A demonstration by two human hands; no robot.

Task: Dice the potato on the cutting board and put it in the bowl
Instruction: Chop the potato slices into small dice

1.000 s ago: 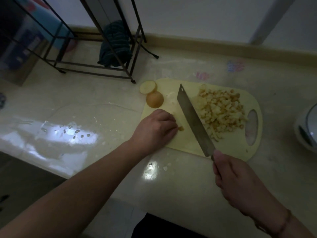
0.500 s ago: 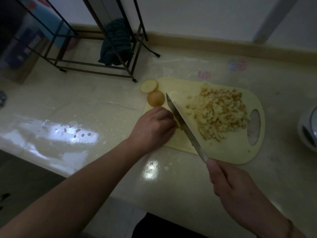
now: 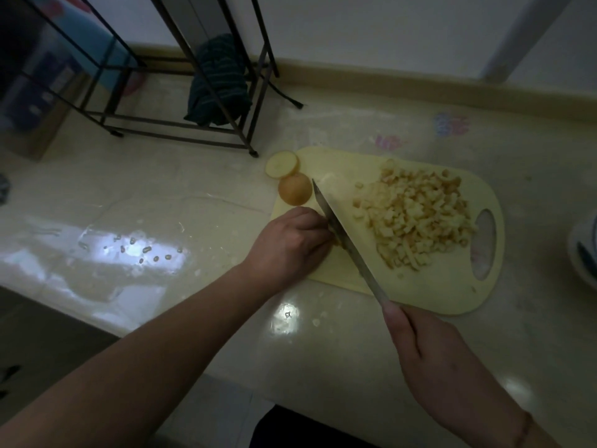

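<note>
A pale yellow cutting board (image 3: 420, 292) lies on the counter. A heap of diced potato (image 3: 416, 215) covers its right half. My left hand (image 3: 290, 244) rests curled on the board's left part, its fingers pinning a small potato piece (image 3: 336, 242) that is mostly hidden. My right hand (image 3: 433, 360) grips the handle of a cleaver (image 3: 345, 240), whose blade stands right against the left hand's fingertips. A potato end piece (image 3: 294, 189) and a round slice (image 3: 281, 164) lie at the board's left corner. The rim of a bowl (image 3: 584, 250) shows at the right edge.
A black wire rack (image 3: 181, 124) with a dark striped cloth (image 3: 219, 82) stands at the back left. The counter's front edge runs under my forearms. Small potato scraps (image 3: 316, 321) lie on the glossy counter in front of the board. A wall ledge closes off the back.
The cleaver swung left from the middle of the board and tilted onto its edge beside my left fingertips. The left hand stayed put on the small piece.
</note>
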